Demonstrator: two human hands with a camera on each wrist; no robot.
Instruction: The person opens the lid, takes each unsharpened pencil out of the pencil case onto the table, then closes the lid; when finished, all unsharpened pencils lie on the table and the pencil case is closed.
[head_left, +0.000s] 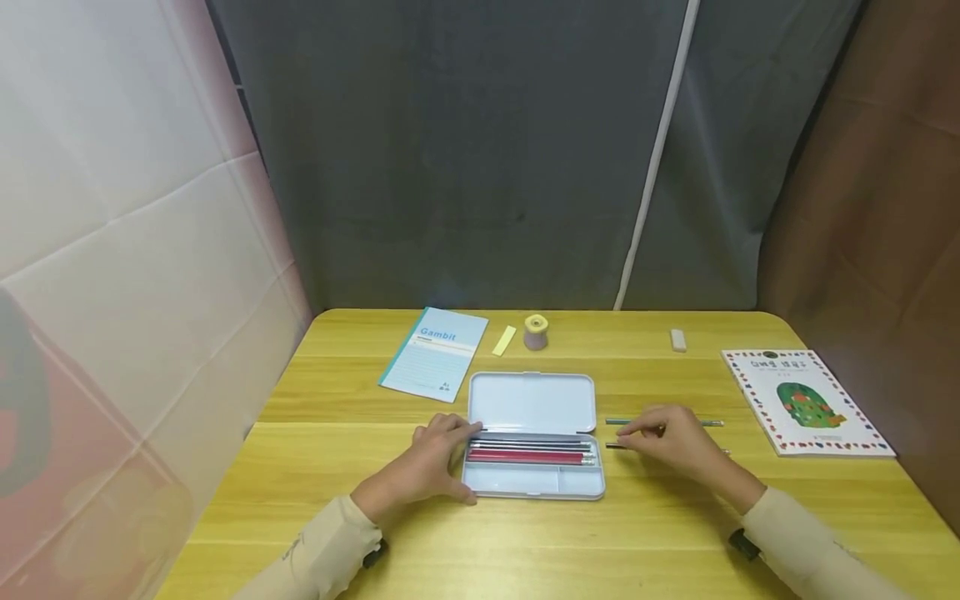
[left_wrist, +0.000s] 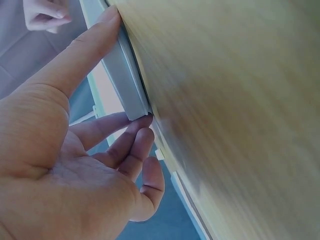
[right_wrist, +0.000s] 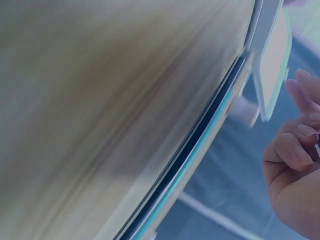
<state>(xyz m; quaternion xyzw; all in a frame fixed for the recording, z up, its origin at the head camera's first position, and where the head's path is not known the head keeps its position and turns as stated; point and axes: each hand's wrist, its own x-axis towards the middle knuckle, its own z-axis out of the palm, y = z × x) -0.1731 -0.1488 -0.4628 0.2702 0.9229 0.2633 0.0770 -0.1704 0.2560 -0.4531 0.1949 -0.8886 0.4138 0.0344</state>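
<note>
An open white pencil case [head_left: 510,479] lies with its lid tipped back. Dark pencils [head_left: 525,444] and red pencils [head_left: 525,457] fill its far compartment; the near compartments hold nothing visible. My left hand [head_left: 423,458] holds the case's left end, its thumb [left_wrist: 90,45] on the near edge and fingers around the far corner. To the right, a dark pencil [head_left: 613,446] and a teal pencil [head_left: 618,422] rest on the table. Over them hovers my right hand [head_left: 671,437], fingers loosely bent. In the right wrist view, the hand appears apart from both pencils.
A light blue notebook [head_left: 433,354], a yellow strip [head_left: 504,340] and a yellow and mauve spool-shaped object [head_left: 536,332] lie behind the case. Farther right are a white eraser [head_left: 678,340] and a picture book [head_left: 810,404]. Dark curtain [head_left: 480,167] hangs beyond the table.
</note>
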